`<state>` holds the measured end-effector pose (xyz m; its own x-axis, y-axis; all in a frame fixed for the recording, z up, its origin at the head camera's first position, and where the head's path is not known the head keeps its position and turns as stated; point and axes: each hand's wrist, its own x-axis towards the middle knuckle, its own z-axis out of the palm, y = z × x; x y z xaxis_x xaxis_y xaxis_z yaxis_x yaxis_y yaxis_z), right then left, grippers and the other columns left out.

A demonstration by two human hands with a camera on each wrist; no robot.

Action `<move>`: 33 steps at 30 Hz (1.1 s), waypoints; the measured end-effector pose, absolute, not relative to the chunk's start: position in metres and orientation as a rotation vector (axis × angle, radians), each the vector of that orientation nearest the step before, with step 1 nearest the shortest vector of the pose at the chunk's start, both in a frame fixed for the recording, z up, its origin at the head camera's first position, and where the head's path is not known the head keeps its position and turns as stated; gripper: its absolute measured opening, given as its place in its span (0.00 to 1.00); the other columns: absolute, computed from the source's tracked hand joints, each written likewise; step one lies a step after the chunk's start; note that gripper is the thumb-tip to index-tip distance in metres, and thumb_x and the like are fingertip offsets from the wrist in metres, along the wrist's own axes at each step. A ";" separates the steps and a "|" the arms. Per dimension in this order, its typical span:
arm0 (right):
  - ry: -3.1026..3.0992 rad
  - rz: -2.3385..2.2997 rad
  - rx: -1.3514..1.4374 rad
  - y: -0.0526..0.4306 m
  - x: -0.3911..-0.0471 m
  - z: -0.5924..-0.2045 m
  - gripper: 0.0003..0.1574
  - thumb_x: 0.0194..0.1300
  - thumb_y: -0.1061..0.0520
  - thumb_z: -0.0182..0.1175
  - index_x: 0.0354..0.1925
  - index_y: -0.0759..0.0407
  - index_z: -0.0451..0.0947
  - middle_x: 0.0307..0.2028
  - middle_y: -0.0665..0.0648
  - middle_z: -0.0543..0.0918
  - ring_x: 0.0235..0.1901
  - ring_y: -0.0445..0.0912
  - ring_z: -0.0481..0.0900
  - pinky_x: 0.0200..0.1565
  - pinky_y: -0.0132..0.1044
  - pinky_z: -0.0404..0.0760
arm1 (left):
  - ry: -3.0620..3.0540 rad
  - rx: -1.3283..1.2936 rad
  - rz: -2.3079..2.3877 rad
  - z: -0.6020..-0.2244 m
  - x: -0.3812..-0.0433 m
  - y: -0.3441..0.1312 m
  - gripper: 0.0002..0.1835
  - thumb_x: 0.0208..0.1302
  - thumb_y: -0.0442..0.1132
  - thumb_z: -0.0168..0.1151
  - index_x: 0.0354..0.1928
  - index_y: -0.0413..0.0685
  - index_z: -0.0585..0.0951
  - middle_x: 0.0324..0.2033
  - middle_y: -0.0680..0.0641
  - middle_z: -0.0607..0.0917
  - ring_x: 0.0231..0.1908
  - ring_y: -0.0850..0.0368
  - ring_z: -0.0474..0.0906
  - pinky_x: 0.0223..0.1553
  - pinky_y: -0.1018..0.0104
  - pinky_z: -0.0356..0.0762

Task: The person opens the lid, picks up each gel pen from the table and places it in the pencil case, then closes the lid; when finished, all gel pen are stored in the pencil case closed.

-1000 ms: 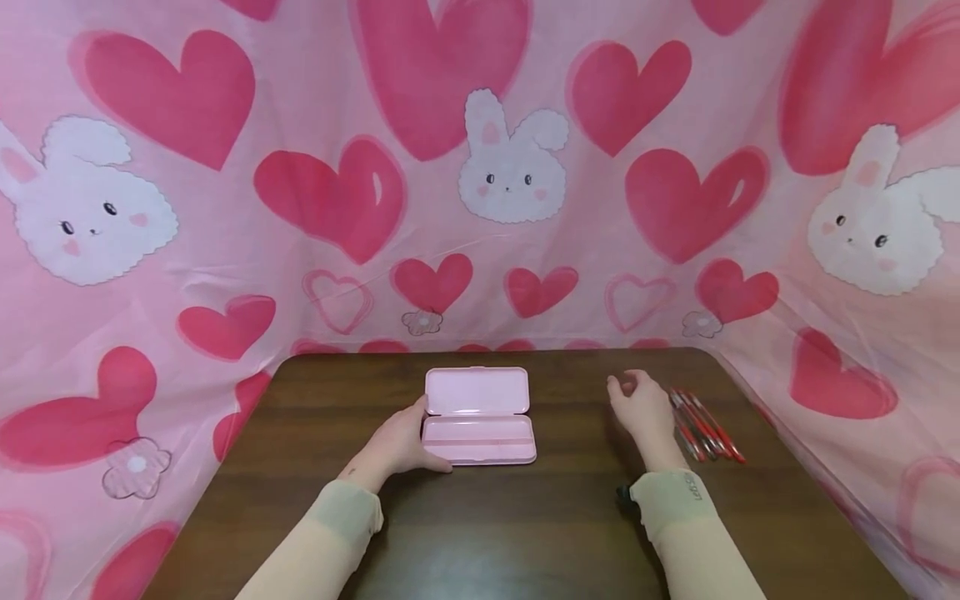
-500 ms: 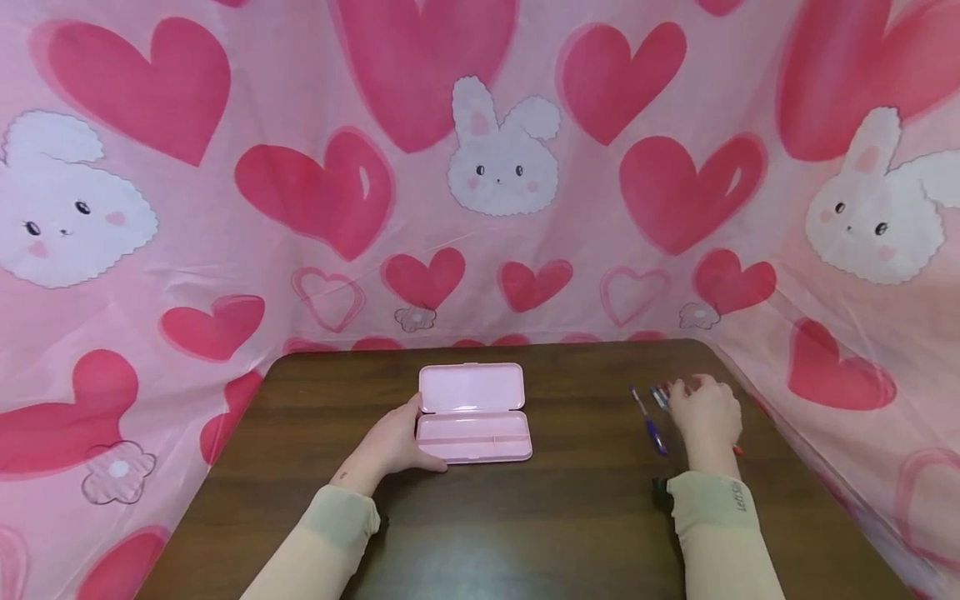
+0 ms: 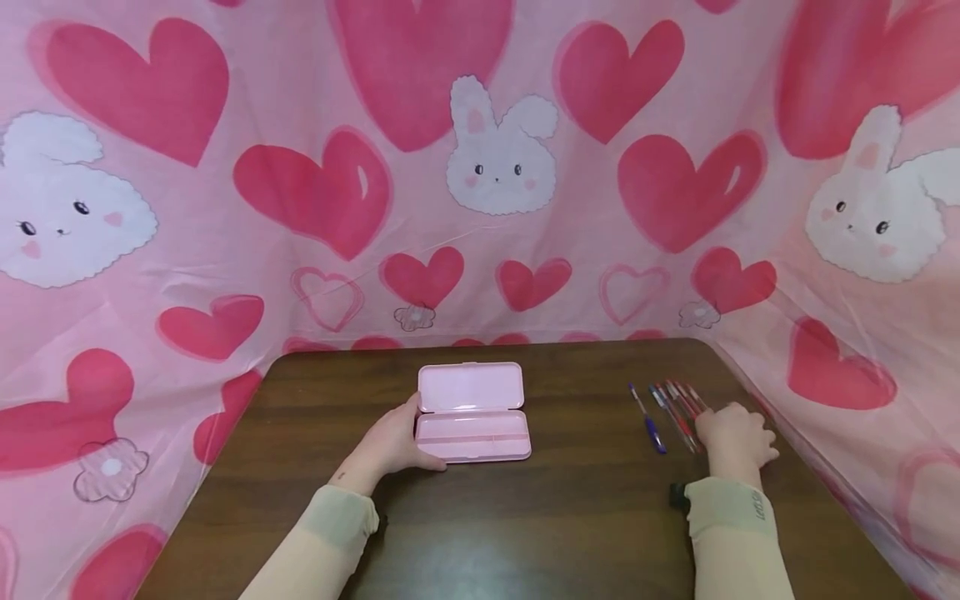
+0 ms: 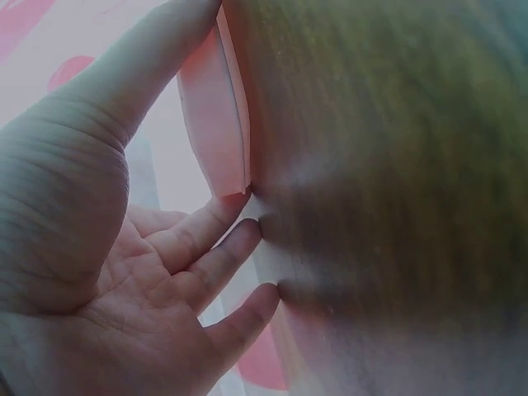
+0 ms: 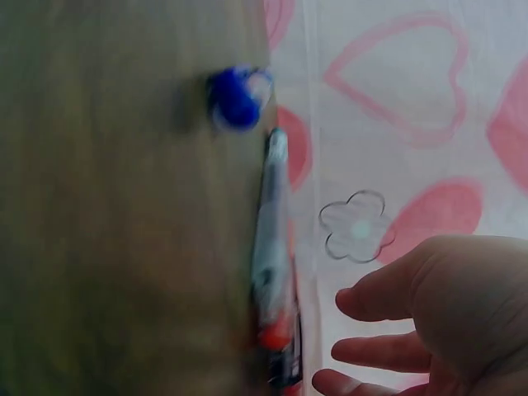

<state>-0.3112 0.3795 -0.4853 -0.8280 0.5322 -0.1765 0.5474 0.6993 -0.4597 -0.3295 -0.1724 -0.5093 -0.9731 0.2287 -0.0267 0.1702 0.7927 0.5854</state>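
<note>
A pink pencil case (image 3: 472, 423) lies with its lid raised on the table; its compartments show nothing inside. My left hand (image 3: 386, 442) holds its left end, thumb along the front edge and index finger behind. In the left wrist view, other fingertips of the left hand (image 4: 165, 289) touch the table beside the case (image 4: 216, 115). At the right, my right hand (image 3: 735, 437) is beside a group of pens with red parts (image 3: 678, 412), partly covering them. Its fingers (image 5: 379, 353) look extended, with nothing between them in the right wrist view. A blue pen (image 3: 647, 419) lies separately, left of the group.
The dark brown wooden table (image 3: 525, 525) ends close to the pens on the right. A pink cloth (image 3: 502, 242) printed with hearts and rabbits hangs around its back and sides.
My right hand moved right, from left of the pens to their right side. A blue pen now lies where that hand was near. My left hand stays on the pencil case.
</note>
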 end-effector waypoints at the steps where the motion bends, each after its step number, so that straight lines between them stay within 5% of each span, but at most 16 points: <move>1: 2.861 -0.795 0.918 0.381 -0.311 -0.487 0.43 0.78 0.45 0.45 0.70 0.82 0.63 0.68 0.92 0.61 0.67 0.91 0.60 0.66 0.83 0.66 | 2.881 0.318 0.931 -0.510 -0.329 -0.173 0.72 0.38 0.59 0.94 0.85 0.52 0.62 0.75 0.44 0.79 0.73 0.42 0.78 0.77 0.37 0.75; 18: 2.833 -0.765 0.911 0.395 -0.308 -0.494 0.35 0.71 0.48 0.57 0.53 0.84 0.76 0.55 0.89 0.79 0.54 0.81 0.81 0.45 0.65 0.86 | 2.877 0.314 0.951 -0.507 -0.326 -0.172 0.71 0.38 0.58 0.94 0.85 0.53 0.63 0.74 0.45 0.80 0.72 0.43 0.78 0.77 0.36 0.75; 26: 2.887 -0.771 0.901 0.396 -0.308 -0.498 0.32 0.69 0.51 0.58 0.48 0.84 0.78 0.53 0.89 0.80 0.52 0.81 0.82 0.45 0.68 0.87 | 2.881 0.305 0.942 -0.508 -0.327 -0.171 0.72 0.38 0.58 0.94 0.86 0.51 0.61 0.76 0.43 0.78 0.74 0.41 0.77 0.78 0.36 0.74; 33: 2.949 -0.791 0.888 0.393 -0.311 -0.495 0.31 0.70 0.50 0.56 0.55 0.77 0.81 0.59 0.88 0.78 0.56 0.84 0.80 0.46 0.71 0.85 | 2.886 0.306 0.935 -0.507 -0.326 -0.171 0.73 0.37 0.58 0.94 0.85 0.50 0.62 0.75 0.42 0.79 0.73 0.41 0.77 0.78 0.36 0.74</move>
<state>-0.3109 0.3933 -0.4953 -0.8434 0.5272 -0.1035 0.5083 0.7204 -0.4719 -0.3258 -0.1713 -0.5074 -0.9756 0.2179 -0.0264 0.1611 0.7923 0.5885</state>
